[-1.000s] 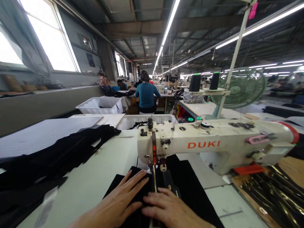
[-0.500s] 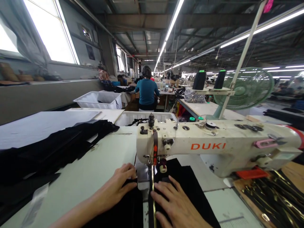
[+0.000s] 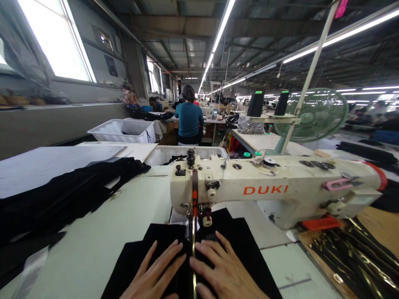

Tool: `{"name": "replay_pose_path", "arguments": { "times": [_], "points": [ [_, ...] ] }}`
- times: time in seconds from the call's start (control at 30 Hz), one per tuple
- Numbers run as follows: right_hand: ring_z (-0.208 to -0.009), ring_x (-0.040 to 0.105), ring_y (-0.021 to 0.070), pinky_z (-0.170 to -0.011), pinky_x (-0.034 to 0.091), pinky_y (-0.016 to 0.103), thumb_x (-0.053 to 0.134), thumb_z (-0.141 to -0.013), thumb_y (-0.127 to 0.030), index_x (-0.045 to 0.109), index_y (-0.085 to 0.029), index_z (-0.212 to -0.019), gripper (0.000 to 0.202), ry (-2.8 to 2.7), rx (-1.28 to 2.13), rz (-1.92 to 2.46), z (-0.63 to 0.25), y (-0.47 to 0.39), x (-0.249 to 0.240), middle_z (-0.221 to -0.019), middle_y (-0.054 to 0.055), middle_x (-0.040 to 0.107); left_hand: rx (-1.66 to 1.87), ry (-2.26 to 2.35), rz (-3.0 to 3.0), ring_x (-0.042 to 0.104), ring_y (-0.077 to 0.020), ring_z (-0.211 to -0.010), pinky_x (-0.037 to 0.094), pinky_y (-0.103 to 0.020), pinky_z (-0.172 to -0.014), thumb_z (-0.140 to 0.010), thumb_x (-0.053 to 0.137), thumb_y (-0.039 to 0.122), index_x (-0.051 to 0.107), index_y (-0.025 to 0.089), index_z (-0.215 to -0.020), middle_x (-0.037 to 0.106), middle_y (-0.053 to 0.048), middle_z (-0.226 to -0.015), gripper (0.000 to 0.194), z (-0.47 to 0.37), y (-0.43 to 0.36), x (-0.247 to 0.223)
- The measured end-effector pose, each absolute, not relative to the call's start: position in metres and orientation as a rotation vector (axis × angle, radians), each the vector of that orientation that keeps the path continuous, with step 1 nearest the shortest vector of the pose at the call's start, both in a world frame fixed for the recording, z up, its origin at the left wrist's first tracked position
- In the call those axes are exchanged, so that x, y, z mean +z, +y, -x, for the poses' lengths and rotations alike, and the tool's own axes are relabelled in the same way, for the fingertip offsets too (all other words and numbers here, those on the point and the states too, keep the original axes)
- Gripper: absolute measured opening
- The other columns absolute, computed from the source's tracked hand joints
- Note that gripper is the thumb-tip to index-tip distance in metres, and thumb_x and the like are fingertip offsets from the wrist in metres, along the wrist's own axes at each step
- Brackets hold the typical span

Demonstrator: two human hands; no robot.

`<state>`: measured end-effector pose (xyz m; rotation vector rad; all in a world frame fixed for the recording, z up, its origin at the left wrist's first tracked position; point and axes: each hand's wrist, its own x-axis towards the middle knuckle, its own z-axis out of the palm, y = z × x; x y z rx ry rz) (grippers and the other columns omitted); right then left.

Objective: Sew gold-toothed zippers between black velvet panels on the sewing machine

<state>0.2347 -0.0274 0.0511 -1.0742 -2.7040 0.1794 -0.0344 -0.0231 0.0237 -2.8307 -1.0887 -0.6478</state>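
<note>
Factory sewing floor, long rows of tables under strip lights; entry taken at a pale worktable (image 3: 93, 245).

Left hand (image 3: 156, 276): flat, palm down, fingers spread, pressing on black fabric (image 3: 137, 261); grips nothing. Right hand (image 3: 222, 272): flat likewise, fingers extended, resting on the same cloth just right of the seam line; nothing clasped. Both index fingers lie close on either side of a gold zipper strip (image 3: 193, 249) running from the bottom edge up to the needle area.

Black fabric: spread flat on the worktable directly before the machine head, extending under the presser foot; exact contact at the needle is too small to tell.

Sewing machine (image 3: 277, 191): cream body, orange lettering "DUKI", arm running to the right, red handwheel at its far end.

Left of the hands, well apart: heap of black cut pieces (image 3: 62, 199) on the table.

Right, near the machine base: bundle of gold zippers (image 3: 352, 257) on a wooden board.

Behind the machine: white bin (image 3: 162, 155); two black thread cones (image 3: 255, 104) on a stand; green fan (image 3: 318, 116).

Farther back: seated person in a teal top (image 3: 188, 120), back turned, at another table; a second white bin (image 3: 123, 131) to the left.
</note>
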Motion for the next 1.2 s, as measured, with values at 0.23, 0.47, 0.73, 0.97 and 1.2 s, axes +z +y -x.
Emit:
{"name": "replay_pose_path", "arguments": {
  "times": [0.23, 0.47, 0.73, 0.97, 1.2],
  "points": [
    [-0.135, 0.048, 0.027, -0.115, 0.029, 0.059, 0.05, -0.102, -0.041, 0.061, -0.031, -0.127, 0.029, -2.735, 0.247, 1.121, -0.232, -0.031, 0.065, -0.144, 0.009, 0.054, -0.564, -1.063, 2.838, 0.042, -0.0251, -0.14, 0.037, -0.051, -0.112, -0.108, 0.034, 0.032, 0.013, 0.033, -0.159, 0.04, -0.002, -0.156, 0.055, 0.017, -0.016, 0.041],
    [-0.137, 0.044, 0.0249, -0.118, 0.024, 0.056, 0.049, -0.102, -0.04, 0.059, -0.031, -0.128, 0.03, -2.702, 0.245, 1.084, -0.236, -0.031, 0.059, -0.146, 0.008, 0.051, -0.441, -0.992, 2.926, 0.04, -0.0282, -0.141, 0.033, -0.06, -0.112, -0.104, 0.043, 0.024, 0.041, 0.044, -0.147, 0.04, 0.003, -0.156, 0.048, 0.016, -0.019, 0.045],
    [-0.137, 0.039, 0.0214, -0.122, 0.013, 0.051, 0.052, -0.099, -0.026, 0.065, -0.028, -0.114, 0.02, -2.599, 0.391, 1.081, -0.229, -0.058, 0.071, -0.141, 0.005, 0.05, -0.304, -1.23, 2.995, 0.026, -0.0236, -0.148, 0.015, -0.061, -0.118, -0.108, 0.038, 0.025, 0.024, 0.031, -0.157, 0.032, -0.004, -0.16, 0.051, 0.014, -0.022, 0.041],
    [-0.102, 0.06, 0.0193, -0.087, 0.053, 0.029, 0.069, -0.086, -0.029, 0.069, -0.035, -0.109, 0.024, -2.525, 0.851, 1.018, -0.226, -0.098, 0.057, -0.11, 0.001, 0.061, -0.253, -1.288, 3.068, 0.021, -0.0254, -0.149, 0.007, -0.063, -0.118, -0.108, 0.039, 0.035, 0.021, 0.032, -0.157, 0.026, -0.004, -0.163, 0.052, 0.012, -0.022, 0.048],
    [-0.132, 0.051, 0.0221, -0.117, 0.034, 0.046, 0.049, -0.095, -0.014, 0.06, -0.022, -0.131, 0.038, -2.417, 0.29, 1.223, -0.232, -0.054, 0.064, -0.139, 0.007, 0.059, -0.393, -1.164, 2.929, 0.031, -0.0299, -0.146, 0.017, -0.062, -0.117, -0.104, 0.05, 0.042, 0.021, 0.029, -0.158, 0.031, -0.008, -0.16, 0.063, 0.011, -0.025, 0.038]
  ]
}}
